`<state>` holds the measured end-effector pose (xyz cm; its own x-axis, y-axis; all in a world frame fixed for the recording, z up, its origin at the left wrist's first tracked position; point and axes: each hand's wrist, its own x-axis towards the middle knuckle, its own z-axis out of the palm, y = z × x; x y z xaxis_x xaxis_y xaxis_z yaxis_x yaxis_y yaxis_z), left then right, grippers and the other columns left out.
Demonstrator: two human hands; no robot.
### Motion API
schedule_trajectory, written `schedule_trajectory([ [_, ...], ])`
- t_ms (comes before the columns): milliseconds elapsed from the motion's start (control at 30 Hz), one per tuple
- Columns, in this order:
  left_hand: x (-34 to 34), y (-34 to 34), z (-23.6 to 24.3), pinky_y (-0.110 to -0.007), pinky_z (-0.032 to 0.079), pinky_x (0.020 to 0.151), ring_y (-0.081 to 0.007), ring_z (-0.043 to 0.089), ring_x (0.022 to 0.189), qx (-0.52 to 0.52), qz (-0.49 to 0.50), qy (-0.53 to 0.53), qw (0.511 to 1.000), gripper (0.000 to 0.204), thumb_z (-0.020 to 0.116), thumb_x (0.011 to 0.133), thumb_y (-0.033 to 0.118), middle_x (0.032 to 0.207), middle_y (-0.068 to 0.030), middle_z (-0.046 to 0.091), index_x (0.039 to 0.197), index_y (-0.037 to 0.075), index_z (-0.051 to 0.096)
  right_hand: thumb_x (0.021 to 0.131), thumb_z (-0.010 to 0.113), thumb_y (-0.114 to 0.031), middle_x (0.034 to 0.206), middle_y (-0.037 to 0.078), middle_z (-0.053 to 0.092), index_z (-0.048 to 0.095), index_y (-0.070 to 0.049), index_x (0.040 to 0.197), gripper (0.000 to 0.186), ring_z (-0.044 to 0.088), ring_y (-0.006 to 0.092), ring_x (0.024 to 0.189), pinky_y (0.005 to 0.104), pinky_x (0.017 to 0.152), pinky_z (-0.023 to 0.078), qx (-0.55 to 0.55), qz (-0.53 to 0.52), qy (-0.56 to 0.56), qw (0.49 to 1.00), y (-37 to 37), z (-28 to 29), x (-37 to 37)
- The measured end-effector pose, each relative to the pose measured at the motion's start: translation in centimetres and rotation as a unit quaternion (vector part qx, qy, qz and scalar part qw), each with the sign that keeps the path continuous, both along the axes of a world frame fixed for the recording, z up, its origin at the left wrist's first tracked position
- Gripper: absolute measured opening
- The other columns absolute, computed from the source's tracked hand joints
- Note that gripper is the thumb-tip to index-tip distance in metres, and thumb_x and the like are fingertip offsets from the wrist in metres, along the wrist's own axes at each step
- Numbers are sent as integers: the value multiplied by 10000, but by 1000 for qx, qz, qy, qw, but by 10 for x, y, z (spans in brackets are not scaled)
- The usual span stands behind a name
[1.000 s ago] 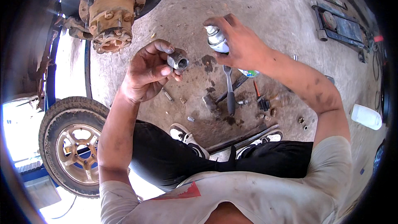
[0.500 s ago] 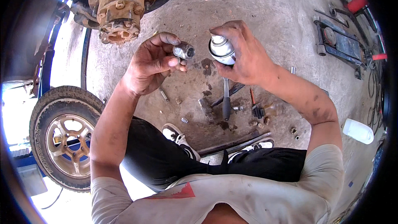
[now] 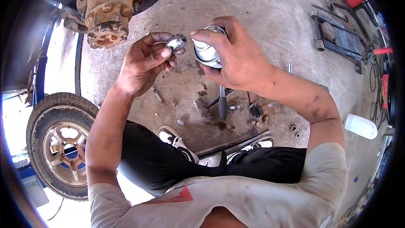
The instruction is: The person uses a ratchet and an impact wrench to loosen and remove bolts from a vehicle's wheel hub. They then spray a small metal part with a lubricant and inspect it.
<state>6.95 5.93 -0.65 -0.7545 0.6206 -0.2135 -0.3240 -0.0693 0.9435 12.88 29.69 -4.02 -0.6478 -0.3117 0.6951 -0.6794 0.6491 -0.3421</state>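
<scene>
Directions taken from the middle of the view.

Item: left hand point(image 3: 145, 61), ten o'clock. Fingers closed on a metal fitting point(image 3: 176, 42) at eleven o'clock; its near part is covered by the thumb, its outer end exposed and turned toward two o'clock.

Item: right hand point(image 3: 238, 55), one o'clock. Fingers wrapped around a spray can point(image 3: 206, 55) at twelve o'clock, just beside the fitting. Silver shoulder visible; most of the body hidden by the palm. Index finger laid over the top; whether the nozzle is pressed cannot be told.

Item: wheel hub point(image 3: 107, 6), between ten and eleven o'clock, brown with dirt; upper part cut off by the frame.

Item: tyred wheel point(image 3: 42, 143), between eight and nine o'clock; right side partly behind the left forearm point(image 3: 105, 135).

Item: ratchet-like tool point(image 3: 222, 107), dark handle, near the middle; far end hidden beneath the right hand.

Item: amber see-through object point(image 3: 273, 107), toward four o'clock; partly covered by the right forearm point(image 3: 303, 97), kind uncertain.

Item: floor jack point(image 3: 348, 38), two o'clock, blue and worn.

Item: white container point(image 3: 360, 126), just past three o'clock, lying on the concrete floor point(image 3: 244, 0).
</scene>
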Motion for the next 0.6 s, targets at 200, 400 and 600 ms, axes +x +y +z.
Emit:
schedule_trajectory([
  [200,5,4,3,-278,485,726,-147,607,805,-41,30,10,999,397,658,865,123,979,-127,665,1199,-17,495,628,789,-184,943,237,508,437,-166,1297,756,567,377,854,441,746,511,43,-19,-29,998,-1,-4,-2],
  [400,8,9,2,-257,438,684,-137,559,757,-72,32,28,996,449,692,846,220,972,-129,636,1171,-16,490,634,789,-172,931,242,508,444,-153,1275,728,582,356,833,437,710,525,45,-20,-21,999,-2,-5,-2],
  [600,7,9,1,-245,422,670,-126,538,748,-75,30,27,996,429,679,856,209,961,-110,629,1172,-9,490,635,787,-164,912,242,507,441,-144,1262,716,586,358,824,421,688,537,39,-14,-7,999,-1,-4,-3],
])
